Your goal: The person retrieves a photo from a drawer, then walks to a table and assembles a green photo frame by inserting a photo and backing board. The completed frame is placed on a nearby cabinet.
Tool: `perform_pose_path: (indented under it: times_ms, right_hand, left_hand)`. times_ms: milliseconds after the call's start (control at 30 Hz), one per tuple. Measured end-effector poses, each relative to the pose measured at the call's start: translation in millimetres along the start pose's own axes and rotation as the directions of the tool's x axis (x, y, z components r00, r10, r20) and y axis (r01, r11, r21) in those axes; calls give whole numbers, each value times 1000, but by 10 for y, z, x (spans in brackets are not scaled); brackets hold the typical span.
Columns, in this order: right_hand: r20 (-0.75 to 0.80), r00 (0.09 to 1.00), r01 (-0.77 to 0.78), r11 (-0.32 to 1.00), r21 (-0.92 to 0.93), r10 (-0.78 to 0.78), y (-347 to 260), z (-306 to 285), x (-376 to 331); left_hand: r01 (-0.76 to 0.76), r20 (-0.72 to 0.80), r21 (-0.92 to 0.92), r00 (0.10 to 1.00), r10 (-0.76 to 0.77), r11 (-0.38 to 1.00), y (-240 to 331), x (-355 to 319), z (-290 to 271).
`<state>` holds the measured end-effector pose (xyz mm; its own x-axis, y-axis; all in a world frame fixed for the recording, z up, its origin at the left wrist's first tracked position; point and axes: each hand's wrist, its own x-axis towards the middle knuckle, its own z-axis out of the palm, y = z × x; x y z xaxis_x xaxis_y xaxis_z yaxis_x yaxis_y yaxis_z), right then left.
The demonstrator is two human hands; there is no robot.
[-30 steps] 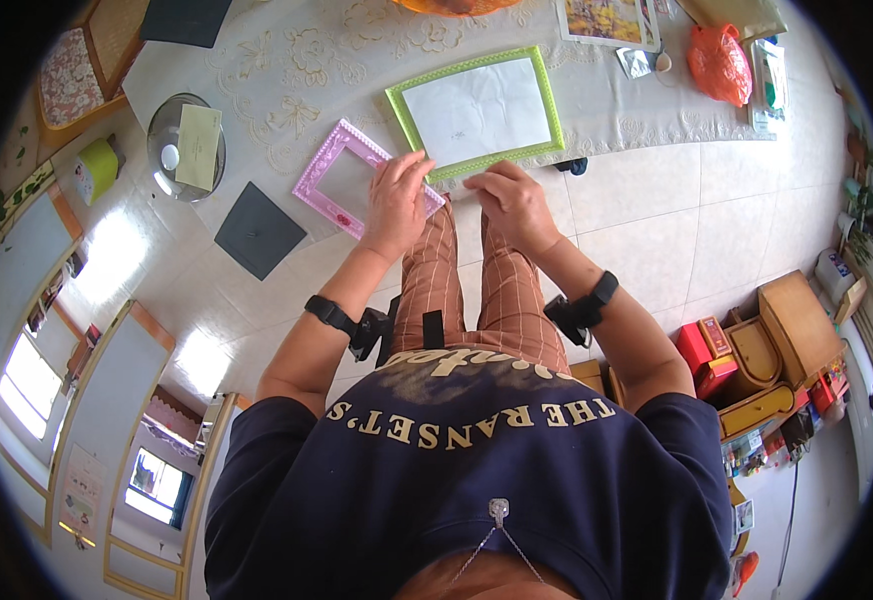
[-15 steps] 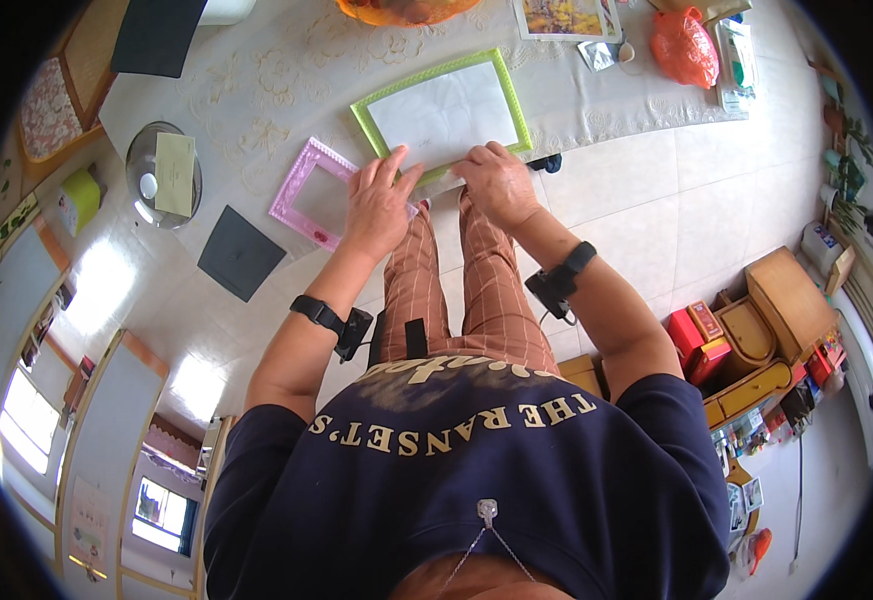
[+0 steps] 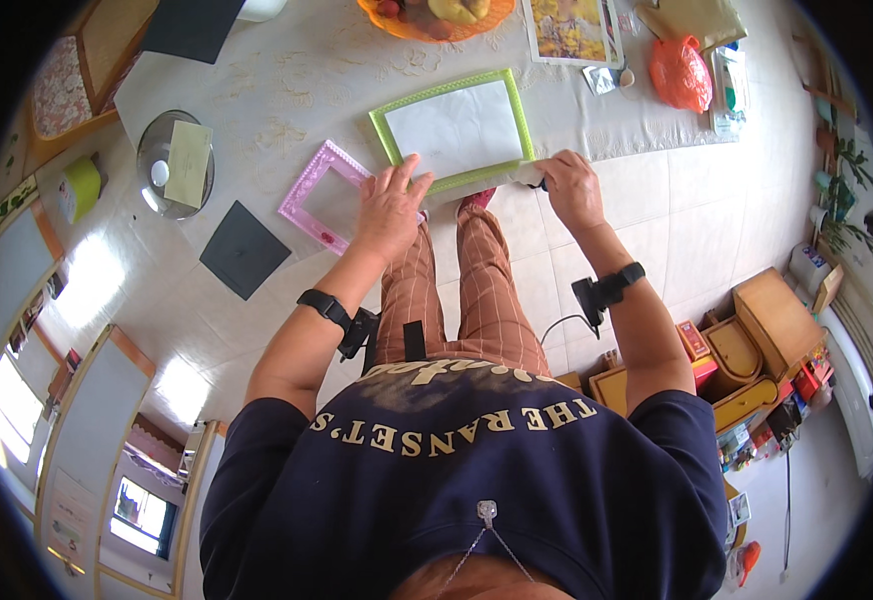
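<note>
A green picture frame [image 3: 529, 120] with a white sheet [image 3: 457, 127] inside lies near the front edge of the table. My left hand [image 3: 389, 213] rests its fingers, stretched and slightly spread, on the frame's near left corner. Just off the near right corner, my right hand [image 3: 572, 190] has its fingertips pinched together. A thin pale strip seems to run from the frame's corner to those fingertips, but I cannot make out what it is. Beside my left hand, a pink picture frame [image 3: 302, 190] lies tilted, partly covered by that hand.
A dark flat panel [image 3: 244, 250] lies left of the pink frame. Farther left is a round tray [image 3: 155, 190] with a pale green card [image 3: 189, 165]. An orange fruit basket [image 3: 437, 30], a picture print [image 3: 574, 30] and a red plastic bag [image 3: 681, 75] stand along the far side.
My right hand has moved right, from the green frame's near edge to beyond its corner. My left hand has stayed by the near left corner. The view has shifted slightly.
</note>
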<state>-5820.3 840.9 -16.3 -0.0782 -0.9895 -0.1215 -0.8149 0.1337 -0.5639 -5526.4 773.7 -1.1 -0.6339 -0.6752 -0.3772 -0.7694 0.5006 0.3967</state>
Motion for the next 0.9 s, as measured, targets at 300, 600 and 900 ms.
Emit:
perform_pose_path:
  times_ms: [300, 600, 900]
  right_hand:
    - [70, 937, -345, 873, 345, 343, -390, -155, 26]
    - [247, 946, -317, 765, 560, 211, -1167, 309, 487]
    - [413, 911, -233, 829, 509, 2, -2080, 1201, 1159]
  left_hand:
    - [9, -11, -51, 1000, -10, 999, -33, -36, 26]
    - [-115, -347, -270, 938, 15, 956, -223, -420, -65]
    - [468, 41, -883, -5, -999, -38, -1458, -1730, 534]
